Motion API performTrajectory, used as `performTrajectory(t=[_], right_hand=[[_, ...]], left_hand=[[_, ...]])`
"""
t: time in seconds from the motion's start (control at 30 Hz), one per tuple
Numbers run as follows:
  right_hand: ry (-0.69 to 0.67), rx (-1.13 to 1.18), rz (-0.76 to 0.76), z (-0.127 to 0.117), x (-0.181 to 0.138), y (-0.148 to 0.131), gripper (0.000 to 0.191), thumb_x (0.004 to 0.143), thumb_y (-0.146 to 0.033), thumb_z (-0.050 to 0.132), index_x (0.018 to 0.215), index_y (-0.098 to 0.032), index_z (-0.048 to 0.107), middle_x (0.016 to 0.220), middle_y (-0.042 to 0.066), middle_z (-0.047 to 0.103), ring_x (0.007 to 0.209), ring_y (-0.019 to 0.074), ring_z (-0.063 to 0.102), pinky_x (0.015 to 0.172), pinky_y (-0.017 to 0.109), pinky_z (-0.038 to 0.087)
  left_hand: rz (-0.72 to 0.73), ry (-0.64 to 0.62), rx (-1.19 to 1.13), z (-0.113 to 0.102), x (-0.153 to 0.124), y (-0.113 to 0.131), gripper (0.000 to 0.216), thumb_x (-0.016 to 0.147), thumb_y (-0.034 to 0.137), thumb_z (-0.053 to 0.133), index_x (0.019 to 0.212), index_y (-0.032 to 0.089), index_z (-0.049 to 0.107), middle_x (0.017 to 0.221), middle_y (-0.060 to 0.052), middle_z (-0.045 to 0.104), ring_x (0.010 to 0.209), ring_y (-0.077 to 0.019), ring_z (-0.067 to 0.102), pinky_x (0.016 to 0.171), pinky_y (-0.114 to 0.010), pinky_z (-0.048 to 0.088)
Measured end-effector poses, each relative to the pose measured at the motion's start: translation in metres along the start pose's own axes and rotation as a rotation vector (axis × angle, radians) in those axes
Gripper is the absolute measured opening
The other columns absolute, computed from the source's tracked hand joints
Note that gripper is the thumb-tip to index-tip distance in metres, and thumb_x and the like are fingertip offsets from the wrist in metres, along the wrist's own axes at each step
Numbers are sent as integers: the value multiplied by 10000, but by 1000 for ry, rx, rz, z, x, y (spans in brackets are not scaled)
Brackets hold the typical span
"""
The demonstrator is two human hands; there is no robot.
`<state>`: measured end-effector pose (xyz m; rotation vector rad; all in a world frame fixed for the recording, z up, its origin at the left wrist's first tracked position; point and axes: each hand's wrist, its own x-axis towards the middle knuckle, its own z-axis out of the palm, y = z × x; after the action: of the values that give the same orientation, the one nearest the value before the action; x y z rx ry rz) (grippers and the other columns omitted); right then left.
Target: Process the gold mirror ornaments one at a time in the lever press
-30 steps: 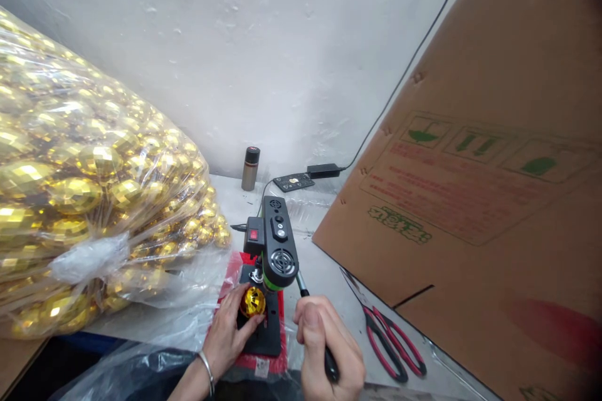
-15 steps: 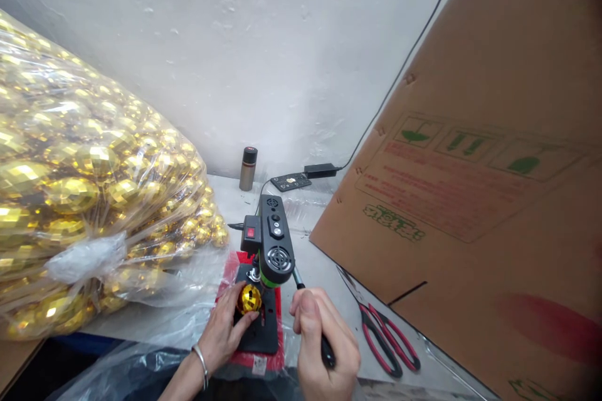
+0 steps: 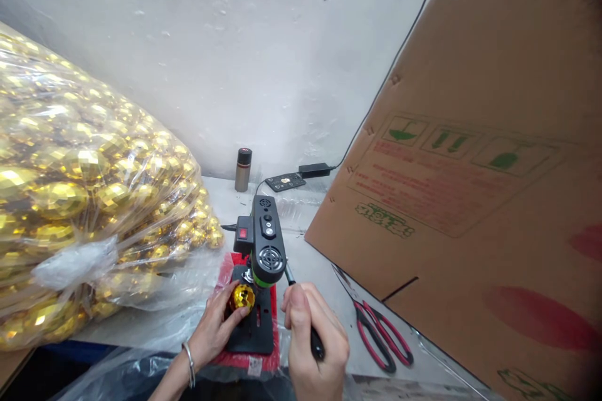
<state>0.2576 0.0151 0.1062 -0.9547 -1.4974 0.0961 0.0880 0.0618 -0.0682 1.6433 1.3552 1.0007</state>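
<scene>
Between the thumb and fingers of my left hand (image 3: 217,324) is a shiny gold faceted ball (image 3: 243,298), kept under the head of a small black bench drill press (image 3: 269,241). The ball is over the black base plate (image 3: 254,338), close below the green ring of the head; whether a bit touches it is hidden. My right hand (image 3: 314,341) is wrapped round the black grip of the press's lever (image 3: 316,346), at the right of the machine. Beneath the base lies a red sheet (image 3: 276,319) in clear plastic.
A big clear bag of gold balls (image 3: 94,188) fills the left side. Red-and-black scissors (image 3: 383,335) lie right of my right hand, beside a tall cardboard box (image 3: 451,200). A dark-capped bottle (image 3: 243,170) and a power adapter (image 3: 314,170) stand by the wall.
The view has shifted slightly, so most things sit a little further left. Both hands keep their holds on the ball and the lever, with no clear movement relative to the press.
</scene>
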Motion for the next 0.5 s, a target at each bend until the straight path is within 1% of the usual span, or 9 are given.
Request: performTrajectory(t=[0.13,0.2,0.33,0.5], right_hand=[[2,7,-6,1,2,-1,302,1001,-46,457,754,-214,500,648,-37,504,573,75,535,536,190,431],[-1,7,-5,1,2,0,303,998,-42,458,752,-213,499,647,-36,502,575,77,538,539,194,435],[-4,22,-12,1,-1,2,299,996,-37,445,761,-217,491,653,-36,497,589,81,543,545,193,441],[-24,51,9,-1,-6,4,284,993,-28,455,782,-209,515,681,-28,505,615,85,529,574,209,440]], left_hand=[[66,-66,101,-3,0,8,520,893,527,660,1330,246,682,1335,-148,743,1246,-386,666,1089,-574,499],[94,-72,143,-2,0,12,503,894,510,668,1325,250,681,1295,-146,759,1217,-385,679,1076,-573,505],[128,-19,195,5,1,19,460,893,464,679,1297,244,680,1226,-144,776,1175,-388,692,1062,-594,496],[153,43,223,23,-1,18,446,826,395,729,1235,223,681,1203,-145,754,1145,-381,681,1024,-593,516]])
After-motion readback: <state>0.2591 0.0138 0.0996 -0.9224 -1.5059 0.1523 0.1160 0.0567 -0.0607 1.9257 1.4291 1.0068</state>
